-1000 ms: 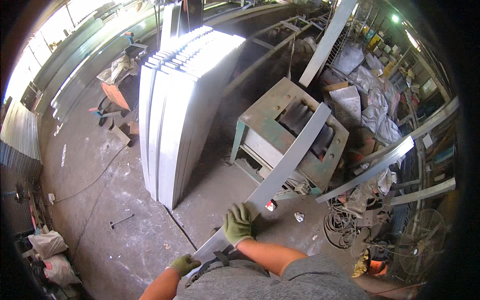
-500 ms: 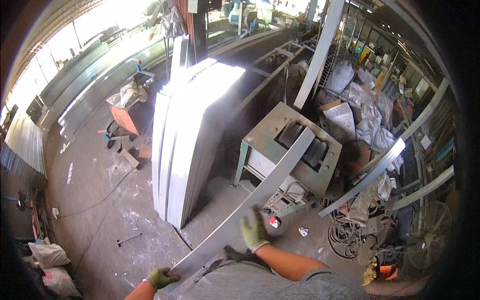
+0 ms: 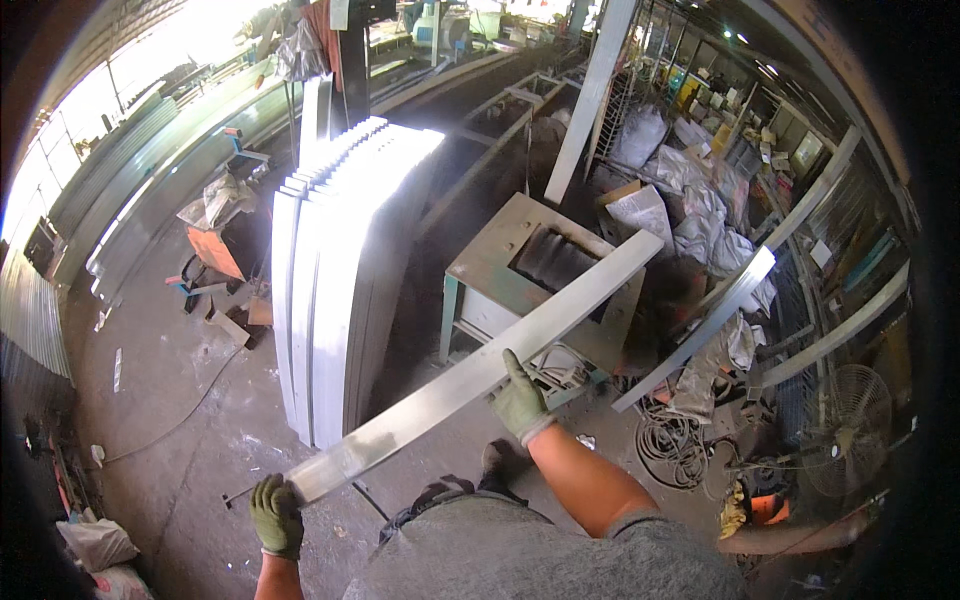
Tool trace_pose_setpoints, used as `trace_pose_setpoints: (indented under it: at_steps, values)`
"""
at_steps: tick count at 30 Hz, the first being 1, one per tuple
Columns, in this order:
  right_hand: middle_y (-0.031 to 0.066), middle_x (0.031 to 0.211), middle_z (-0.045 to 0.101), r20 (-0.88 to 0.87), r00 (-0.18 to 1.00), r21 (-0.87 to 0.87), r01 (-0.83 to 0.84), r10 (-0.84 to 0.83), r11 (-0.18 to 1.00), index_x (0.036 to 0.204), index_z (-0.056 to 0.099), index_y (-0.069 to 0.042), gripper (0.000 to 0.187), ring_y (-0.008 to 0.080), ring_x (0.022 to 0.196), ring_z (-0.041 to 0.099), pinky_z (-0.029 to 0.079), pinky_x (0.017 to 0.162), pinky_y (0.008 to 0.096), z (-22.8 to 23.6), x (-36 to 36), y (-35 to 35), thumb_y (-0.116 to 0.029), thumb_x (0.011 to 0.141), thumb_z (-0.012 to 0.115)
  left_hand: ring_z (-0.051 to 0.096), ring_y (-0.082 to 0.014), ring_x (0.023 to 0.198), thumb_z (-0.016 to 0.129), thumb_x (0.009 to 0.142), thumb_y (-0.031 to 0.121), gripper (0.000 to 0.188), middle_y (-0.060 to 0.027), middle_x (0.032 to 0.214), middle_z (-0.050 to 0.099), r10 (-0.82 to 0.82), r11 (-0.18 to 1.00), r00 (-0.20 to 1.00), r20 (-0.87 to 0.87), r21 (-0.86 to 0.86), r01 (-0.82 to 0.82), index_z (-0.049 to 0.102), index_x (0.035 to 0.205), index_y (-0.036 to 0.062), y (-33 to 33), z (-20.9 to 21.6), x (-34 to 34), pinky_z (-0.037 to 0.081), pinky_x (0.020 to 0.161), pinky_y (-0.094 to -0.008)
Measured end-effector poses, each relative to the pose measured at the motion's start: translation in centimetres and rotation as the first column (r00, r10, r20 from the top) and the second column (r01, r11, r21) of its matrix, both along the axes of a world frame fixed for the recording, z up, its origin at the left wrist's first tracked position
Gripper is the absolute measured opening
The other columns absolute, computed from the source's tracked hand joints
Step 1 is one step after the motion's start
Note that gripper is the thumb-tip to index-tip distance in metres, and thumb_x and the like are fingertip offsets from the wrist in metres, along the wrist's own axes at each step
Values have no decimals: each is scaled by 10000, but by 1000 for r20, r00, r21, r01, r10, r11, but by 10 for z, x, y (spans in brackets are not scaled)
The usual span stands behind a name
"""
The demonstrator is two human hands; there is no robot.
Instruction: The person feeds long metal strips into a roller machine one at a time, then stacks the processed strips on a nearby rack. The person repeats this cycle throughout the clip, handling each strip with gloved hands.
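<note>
A long, flat silver metal bar (image 3: 430, 402) slants from the lower left to the upper right in front of me. My left hand (image 3: 277, 515), in an olive work glove, is closed around its near left end. About midway along, my right hand (image 3: 522, 402), gloved alike, holds the lower edge. One digit lies up against the bar's face, and its other fingers are partly hidden. The bar's far end passes over a worn green-and-grey metal machine table (image 3: 492, 235) with a dark roller in its opening, apart from my hands.
A stack of bright metal profiles (image 3: 335, 290) stands upright left of the bar. To the right are coiled cables (image 3: 670, 445), a leaning metal strip (image 3: 700, 325), a standing fan (image 3: 845, 430) and pale sacks (image 3: 690, 190). A thin T-shaped rod lies on the floor behind my left hand.
The bar has rolled so its broad, lighter face shows, and its near end has risen leftward. My left hand has moved up and left, while my right has shifted up and slightly right. The view has turned right.
</note>
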State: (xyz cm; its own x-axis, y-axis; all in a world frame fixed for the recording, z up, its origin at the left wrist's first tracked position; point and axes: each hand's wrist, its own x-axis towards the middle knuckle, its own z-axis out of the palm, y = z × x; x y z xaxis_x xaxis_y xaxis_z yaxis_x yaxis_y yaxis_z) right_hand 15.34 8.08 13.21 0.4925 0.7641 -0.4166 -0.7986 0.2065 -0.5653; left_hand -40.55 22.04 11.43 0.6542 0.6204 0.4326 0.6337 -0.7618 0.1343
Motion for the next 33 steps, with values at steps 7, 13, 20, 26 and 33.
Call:
trace_pose_setpoints:
  at_steps: [7, 13, 20, 26, 33]
  values:
    - [13, 1395, 755, 160, 981, -212, 139, -106, 967, 1421, 744, -136, 411, 201, 1231, 694, 546, 1053, 441, 13, 13, 10, -338, 1070, 815, 411, -459, 1643, 833, 943, 319, 869, -246, 1758, 458, 81, 859, 941, -330, -455, -233, 452, 1673, 41, -6, -48, 75, 324, 1353, -601]
    - [72, 1304, 769, 616, 785, -207, 244, -67, 947, 1388, 739, 20, 488, 186, 1184, 687, 552, 1061, 379, 88, 43, -12, -362, 1087, 792, 549, -460, 1512, 802, 955, 203, 736, -223, 1663, 572, -136, 878, 987, 80, -452, 158, 541, 1629, 61, 1, -20, 159, 452, 1260, -562]
    - [49, 1255, 796, 907, 372, -286, 205, 196, 936, 1339, 754, 21, 334, 159, 1136, 703, 573, 1017, 355, 156, 46, -5, -187, 1082, 802, 625, -461, 1443, 788, 923, 40, 609, -224, 1557, 661, -236, 967, 891, 389, 4, 254, 652, 1517, 32, 39, 93, 214, 499, 1225, -560]
    - [268, 1030, 800, 915, -241, -284, 184, 323, 941, 1251, 784, -43, 356, 478, 983, 786, 624, 847, 529, 174, 12, 1, -302, 1006, 783, 561, -493, 1539, 778, 967, 26, 613, -244, 1622, 609, -257, 945, 849, 461, 304, 121, 616, 1558, 22, 49, 186, 211, 453, 1281, -607]
    - [179, 1083, 815, 782, -494, -416, 38, 379, 908, 1193, 806, -85, 298, 418, 992, 769, 606, 902, 536, 136, -9, 9, -226, 931, 784, 393, -519, 1656, 896, 971, 335, 854, -236, 1757, 488, -49, 907, 965, 259, 416, -66, 509, 1684, 68, 58, 225, 156, 288, 1362, -675]
